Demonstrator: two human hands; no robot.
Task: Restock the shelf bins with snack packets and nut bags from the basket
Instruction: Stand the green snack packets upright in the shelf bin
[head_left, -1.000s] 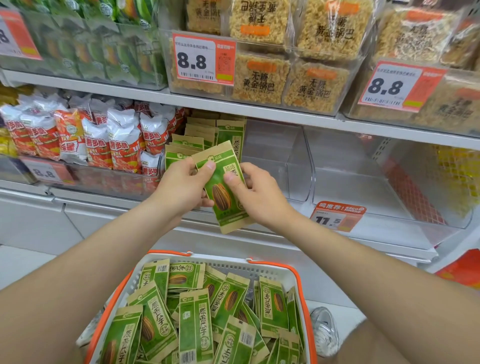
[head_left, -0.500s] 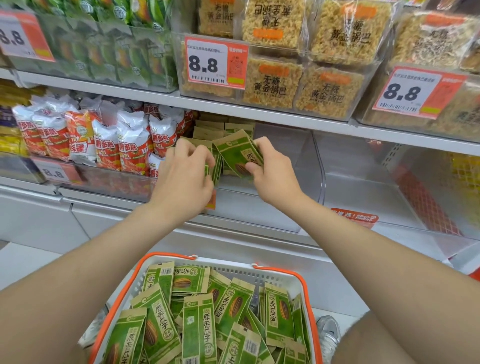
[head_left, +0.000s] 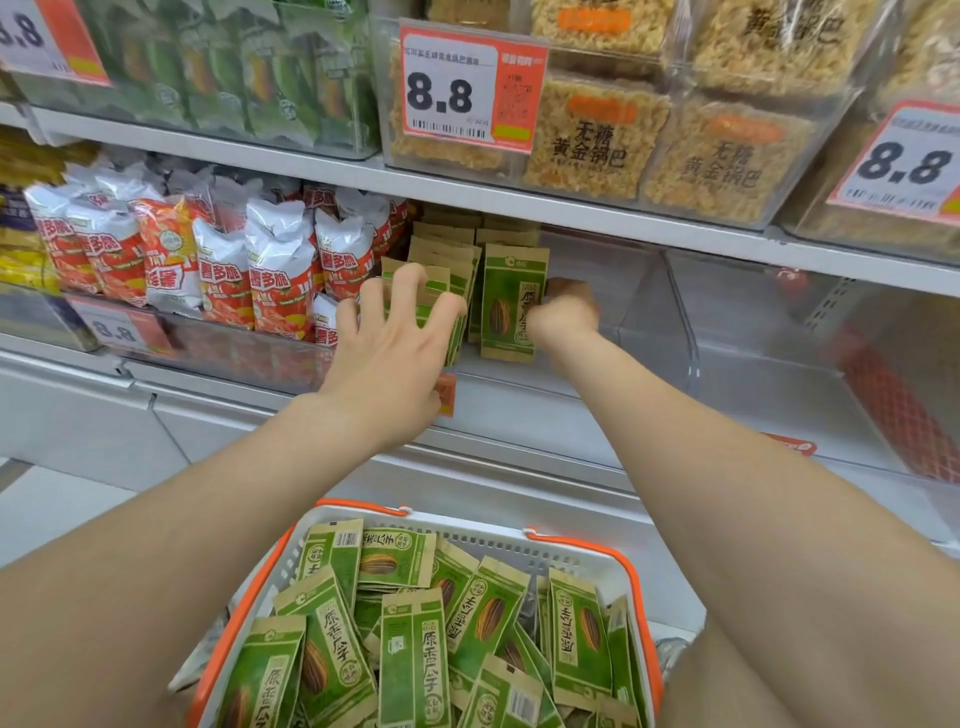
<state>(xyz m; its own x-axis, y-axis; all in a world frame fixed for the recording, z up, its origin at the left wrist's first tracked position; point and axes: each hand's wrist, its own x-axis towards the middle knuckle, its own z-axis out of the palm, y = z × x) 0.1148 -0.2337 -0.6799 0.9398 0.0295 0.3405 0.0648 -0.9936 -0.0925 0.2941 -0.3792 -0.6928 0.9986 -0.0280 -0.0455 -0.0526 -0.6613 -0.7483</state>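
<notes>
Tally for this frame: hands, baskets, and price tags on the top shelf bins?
Hands: 2 (left hand; right hand, holding the upright seed packet)
Basket: 1
Top-shelf price tags: 3
Total: 6

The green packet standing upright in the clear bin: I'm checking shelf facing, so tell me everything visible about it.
The green packet is a flat pouch, kraft-brown at its top and bottom edges, its green face printed with a striped seed and dark Chinese characters. It stands upright, face forward, on the clear bin floor, just right of the packet row. The right hand grips its right edge.
</notes>
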